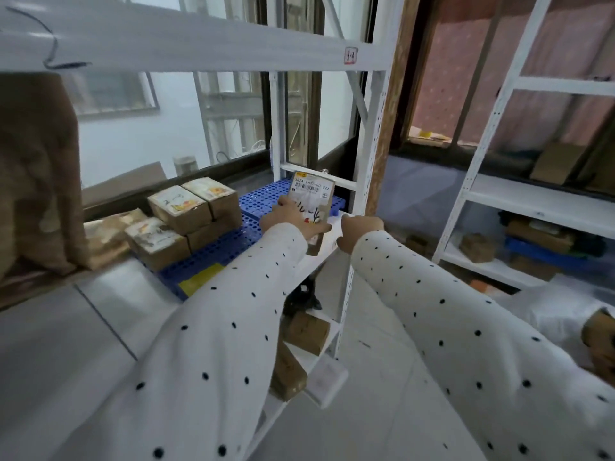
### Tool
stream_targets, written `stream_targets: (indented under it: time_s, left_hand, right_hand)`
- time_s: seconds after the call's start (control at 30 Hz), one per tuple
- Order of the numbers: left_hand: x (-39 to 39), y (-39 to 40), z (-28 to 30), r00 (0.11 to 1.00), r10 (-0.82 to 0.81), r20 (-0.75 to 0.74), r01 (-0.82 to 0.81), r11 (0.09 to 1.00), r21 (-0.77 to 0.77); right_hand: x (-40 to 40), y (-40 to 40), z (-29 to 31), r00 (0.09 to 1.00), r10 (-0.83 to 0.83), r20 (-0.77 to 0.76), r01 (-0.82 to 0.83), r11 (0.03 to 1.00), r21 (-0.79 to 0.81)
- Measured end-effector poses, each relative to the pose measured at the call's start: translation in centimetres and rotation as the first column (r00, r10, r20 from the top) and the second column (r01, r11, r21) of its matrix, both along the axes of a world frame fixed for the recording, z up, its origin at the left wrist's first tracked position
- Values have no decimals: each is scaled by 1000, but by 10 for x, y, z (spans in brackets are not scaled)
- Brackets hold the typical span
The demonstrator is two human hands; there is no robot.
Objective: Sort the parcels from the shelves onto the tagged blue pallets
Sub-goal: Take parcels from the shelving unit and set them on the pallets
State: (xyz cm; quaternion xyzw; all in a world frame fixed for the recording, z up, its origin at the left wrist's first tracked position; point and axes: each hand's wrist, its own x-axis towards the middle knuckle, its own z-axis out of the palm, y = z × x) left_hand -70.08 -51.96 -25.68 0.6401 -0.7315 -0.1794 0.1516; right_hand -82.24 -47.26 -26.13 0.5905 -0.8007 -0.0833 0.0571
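Note:
My left hand (293, 219) grips a small brown parcel (311, 191) with a white barcode label and handwriting, held upright at the end of the white shelf (336, 234). Just right of it, my right hand (357, 232) is curled near the shelf edge and holds nothing that I can see. Beyond the parcel lies a blue pallet (263, 194) on the floor. A second blue pallet (206, 264) with a yellow tag (201, 279) carries several brown boxes (186, 217) stacked in two layers.
A large brown parcel (33, 174) fills the shelf at far left. Lower shelf levels hold more boxes (307, 331). Another white rack (519, 207) with parcels stands at right. The white upright post (362, 181) is beside my hands. Windows line the back wall.

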Motion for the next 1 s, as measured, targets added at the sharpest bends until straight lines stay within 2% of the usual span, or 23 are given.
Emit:
stream_targets:
  time_s: [0.07, 0.2, 0.43, 0.57, 0.8, 1.0]
  left_hand:
    - [-1, -23, 5, 999, 17, -44, -18, 1000, -6]
    - [-9, -66, 21, 987, 82, -137, -84, 996, -13]
    - [7, -112, 18, 984, 169, -50, -171, 985, -37]
    - [35, -146, 29, 962, 272, 24, -270, 960, -77]
    - [89, -175, 51, 850, 525, 41, -522, 851, -61]
    - [129, -174, 50, 678, 734, 40, -732, 679, -65]
  right_hand:
    - [3, -20, 11, 1000, 16, 0, -16, 1000, -8]
    - [5, -67, 34, 998, 49, 36, -44, 991, -126]
    - [15, -129, 35, 992, 128, 6, -127, 987, -99]
    - [28, -175, 43, 977, 192, 96, -183, 979, -93]
    - [88, -244, 65, 884, 452, 124, -435, 890, -140]
    - [135, -275, 56, 740, 658, 141, -640, 753, -154]
